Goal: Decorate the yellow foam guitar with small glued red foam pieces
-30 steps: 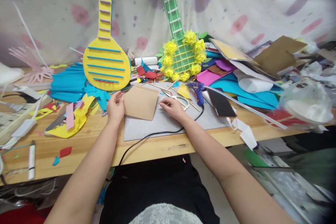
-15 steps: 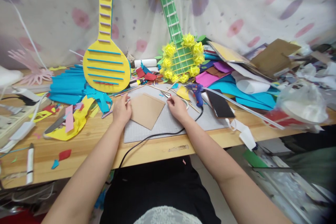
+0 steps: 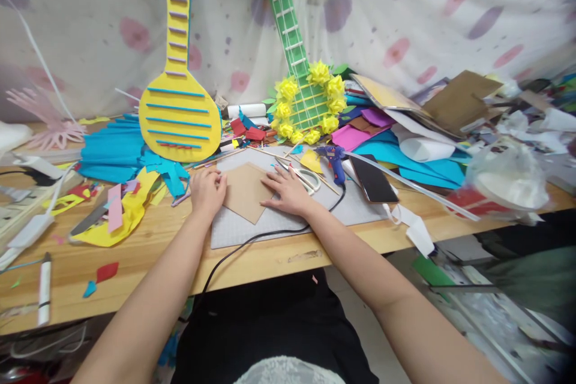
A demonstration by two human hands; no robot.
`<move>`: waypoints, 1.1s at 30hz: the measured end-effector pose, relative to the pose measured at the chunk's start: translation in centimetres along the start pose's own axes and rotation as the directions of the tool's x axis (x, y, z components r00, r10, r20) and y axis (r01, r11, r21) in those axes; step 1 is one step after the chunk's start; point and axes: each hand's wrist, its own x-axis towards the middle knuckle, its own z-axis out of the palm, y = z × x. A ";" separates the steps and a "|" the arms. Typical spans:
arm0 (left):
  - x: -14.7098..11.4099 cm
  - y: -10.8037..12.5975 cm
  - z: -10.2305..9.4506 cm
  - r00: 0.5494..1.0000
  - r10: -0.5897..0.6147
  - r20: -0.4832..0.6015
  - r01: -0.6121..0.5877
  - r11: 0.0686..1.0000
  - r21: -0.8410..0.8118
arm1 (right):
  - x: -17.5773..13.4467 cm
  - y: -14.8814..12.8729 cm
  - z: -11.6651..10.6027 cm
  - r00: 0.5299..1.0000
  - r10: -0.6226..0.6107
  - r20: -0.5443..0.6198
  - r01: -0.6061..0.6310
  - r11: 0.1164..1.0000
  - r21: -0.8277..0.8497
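Observation:
A flat, angular piece of brown cardboard (image 3: pixel 245 195) lies on a grey board (image 3: pixel 281 222) in front of me. At its left edge is my left hand (image 3: pixel 207 193), fingers bent together and closed on the cardboard's side. My right hand (image 3: pixel 287 192) lies palm down at the right edge, fingers spread, its fingertips on the cardboard. Just beyond the right hand are scissors with pale handles (image 3: pixel 309 180), partly covered by it. A blue glue gun (image 3: pixel 333 163) rests farther right, and its black cord (image 3: pixel 252 239) runs across the board toward me.
Upright at the back stand a yellow paper instrument (image 3: pixel 180 114) and a green one with yellow flowers (image 3: pixel 299 81). A black phone (image 3: pixel 373 179) lies right of the glue gun. Yellow scraps (image 3: pixel 130 216), a marker (image 3: pixel 45 291) and a power strip (image 3: pixel 20 216) occupy the left side.
My right hand has opened from a pinch near the scissors and moved left onto the cardboard, uncovering the scissors. My left hand stays at the left edge. The view has shifted slightly.

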 end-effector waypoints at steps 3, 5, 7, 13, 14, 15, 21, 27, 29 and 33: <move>0.0 0.7 0.3 0.997 0.071 0.028 -0.071 0.997 -0.011 | 0.3 -0.1 0.3 0.996 0.076 -0.049 -0.077 0.997 -0.029; -0.1 0.9 0.6 0.992 0.115 0.052 -0.114 0.993 -0.022 | 1.2 0.1 0.2 0.988 0.096 -0.123 -0.102 0.994 -0.043; 0.0 0.9 1.0 0.989 0.128 0.073 -0.127 0.992 -0.030 | 3.1 0.5 -0.2 0.980 0.118 -0.160 -0.125 0.991 -0.036; 0.1 -0.3 1.0 0.998 0.010 0.070 0.001 0.989 -0.145 | 13.1 1.2 -0.7 0.996 0.089 -0.028 -0.089 0.996 0.001; 0.1 -0.6 0.8 0.998 -0.028 0.056 0.038 0.983 -0.178 | 14.7 1.1 -0.5 0.997 0.078 -0.003 -0.078 0.997 -0.011; 0.1 -0.8 0.6 0.997 -0.067 0.037 0.074 0.975 -0.209 | 16.2 1.0 -0.3 0.997 0.076 0.029 -0.075 0.997 -0.035; 0.1 -1.5 -0.7 0.977 -0.203 -0.072 0.176 0.944 -0.278 | 21.0 0.1 1.7 0.958 -0.035 0.285 0.079 0.986 -0.147; 0.2 -1.3 -0.4 0.988 -0.142 -0.066 0.122 0.962 -0.246 | 21.7 0.0 2.3 0.964 -0.060 0.258 0.117 0.971 -0.210; 0.1 -1.1 -0.3 0.991 -0.110 -0.073 0.091 0.969 -0.231 | 21.5 0.3 1.8 0.970 -0.069 0.235 0.129 0.960 -0.250; -0.1 -0.6 -0.4 0.999 0.009 -0.039 -0.018 0.974 -0.226 | 19.8 1.9 -0.1 0.992 -0.054 0.113 0.089 0.938 -0.335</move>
